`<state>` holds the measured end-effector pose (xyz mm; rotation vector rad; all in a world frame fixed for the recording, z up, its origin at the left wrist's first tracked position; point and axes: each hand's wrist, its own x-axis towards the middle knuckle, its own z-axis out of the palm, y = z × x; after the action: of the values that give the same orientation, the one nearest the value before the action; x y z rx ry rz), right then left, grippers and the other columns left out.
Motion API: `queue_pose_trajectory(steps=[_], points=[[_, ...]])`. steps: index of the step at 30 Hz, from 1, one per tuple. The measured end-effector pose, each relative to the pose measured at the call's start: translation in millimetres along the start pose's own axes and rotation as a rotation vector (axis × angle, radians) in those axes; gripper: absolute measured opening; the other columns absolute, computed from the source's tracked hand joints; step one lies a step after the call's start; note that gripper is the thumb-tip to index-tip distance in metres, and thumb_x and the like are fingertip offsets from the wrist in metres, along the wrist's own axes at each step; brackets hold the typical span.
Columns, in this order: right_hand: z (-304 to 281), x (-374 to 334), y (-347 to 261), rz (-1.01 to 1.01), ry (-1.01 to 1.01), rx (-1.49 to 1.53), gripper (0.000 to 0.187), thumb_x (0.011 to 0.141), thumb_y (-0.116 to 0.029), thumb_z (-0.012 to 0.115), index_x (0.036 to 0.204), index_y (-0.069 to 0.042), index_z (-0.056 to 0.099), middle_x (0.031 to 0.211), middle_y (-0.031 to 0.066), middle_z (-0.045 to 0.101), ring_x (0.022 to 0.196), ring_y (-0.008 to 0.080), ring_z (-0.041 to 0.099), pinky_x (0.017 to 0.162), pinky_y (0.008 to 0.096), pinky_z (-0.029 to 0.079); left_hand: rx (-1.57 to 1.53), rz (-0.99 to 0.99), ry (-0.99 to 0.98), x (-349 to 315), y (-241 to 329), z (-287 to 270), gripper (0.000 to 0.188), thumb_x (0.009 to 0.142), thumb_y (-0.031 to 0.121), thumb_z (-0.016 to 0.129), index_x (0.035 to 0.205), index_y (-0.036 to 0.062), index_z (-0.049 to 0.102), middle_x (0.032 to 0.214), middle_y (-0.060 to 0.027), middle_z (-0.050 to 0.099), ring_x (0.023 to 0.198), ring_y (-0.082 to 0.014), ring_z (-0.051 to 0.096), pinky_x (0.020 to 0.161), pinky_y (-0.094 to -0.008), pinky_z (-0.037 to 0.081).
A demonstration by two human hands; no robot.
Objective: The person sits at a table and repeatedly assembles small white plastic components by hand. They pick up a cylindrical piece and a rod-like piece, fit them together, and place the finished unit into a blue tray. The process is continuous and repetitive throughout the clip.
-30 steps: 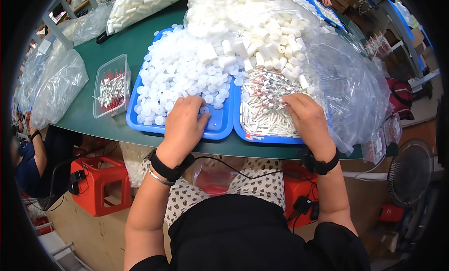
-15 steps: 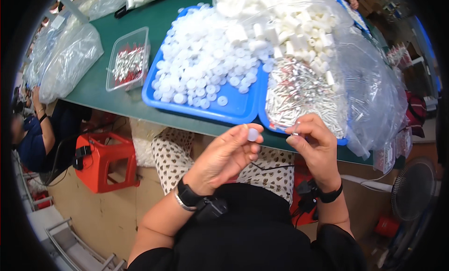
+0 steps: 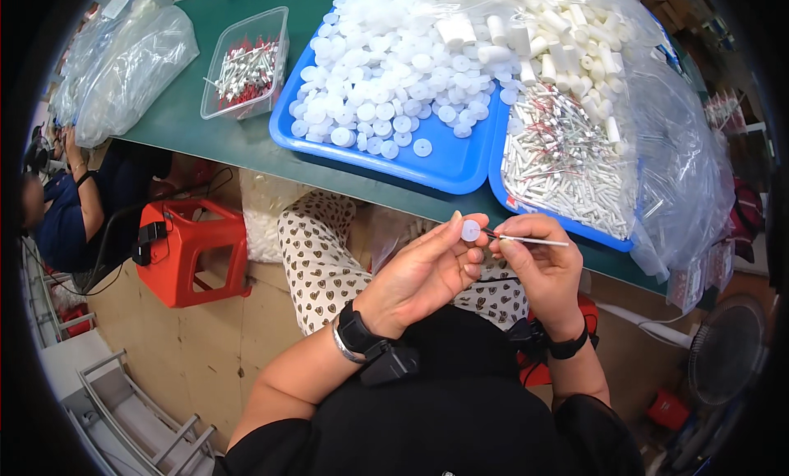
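Note:
A small round translucent white disc (image 3: 470, 230) is pinched between the thumb and fingers of my left hand (image 3: 419, 275). Close by on its right, my right hand (image 3: 541, 266) grips a thin white stick (image 3: 538, 241), whose dark end points at the disc. Whether that end touches the disc I cannot tell. Both hands are in front of the table edge, above my lap. Beyond them, a blue tray (image 3: 386, 168) bears a heap of similar discs (image 3: 378, 73). The blue tray on the right (image 3: 596, 237) holds thin white pieces with red parts (image 3: 567, 176) and thick white cylinders (image 3: 575, 45).
A clear plastic box (image 3: 210, 105) of white and red pieces stands left on the green table (image 3: 205, 146). Clear plastic bags (image 3: 140, 73) lie at the far left, another (image 3: 678, 156) at the right. Below are a red stool (image 3: 177, 266), a seated person (image 3: 70, 205) and a fan (image 3: 727, 340).
My right hand has come nearer to my left, and the white stick in it now points at the disc. The disc's face is turned more into view. The whole view has shifted slightly.

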<state>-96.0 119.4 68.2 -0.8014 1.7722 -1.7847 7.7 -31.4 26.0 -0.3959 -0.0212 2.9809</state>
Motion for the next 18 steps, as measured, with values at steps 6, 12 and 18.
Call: queue_pose_trajectory(steps=[6, 12, 18], points=[[-2, 3, -2, -0.213, -0.081, -0.292, 0.013, 0.083, 0.005, 0.067, 0.096, 0.002, 0.067, 0.096, 0.0133, 0.069, 0.087, 0.0218, 0.068, 0.078, 0.0308, 0.054, -0.043, -0.001, 0.042, 1, -1, -1, 0.035, 0.102, 0.028, 0.055, 0.124, 0.0023, 0.053, 0.106, -0.0062, 0.059, 0.087, -0.0115, 0.057, 0.079, -0.0247, 0.048], [-1, 9, -11, -0.284, -0.191, -0.384, 0.015, 0.080, 0.006, 0.067, 0.094, 0.000, 0.068, 0.093, 0.0134, 0.070, 0.085, 0.0241, 0.069, 0.076, 0.0312, 0.054, -0.042, -0.003, 0.038, 1, -2, -3, 0.035, 0.101, 0.028, 0.055, 0.125, 0.0023, 0.052, 0.105, -0.0066, 0.060, 0.087, -0.0113, 0.057, 0.079, -0.0247, 0.049], [-3, 2, -4, -0.022, -0.066, -0.230, 0.012, 0.085, 0.002, 0.068, 0.098, 0.002, 0.067, 0.096, 0.0105, 0.070, 0.087, 0.0178, 0.068, 0.078, 0.0290, 0.053, 0.019, 0.026, 0.038, 4, -1, -5, 0.033, 0.101, 0.027, 0.056, 0.123, 0.0022, 0.055, 0.104, -0.0057, 0.062, 0.087, -0.0116, 0.057, 0.078, -0.0251, 0.049]])
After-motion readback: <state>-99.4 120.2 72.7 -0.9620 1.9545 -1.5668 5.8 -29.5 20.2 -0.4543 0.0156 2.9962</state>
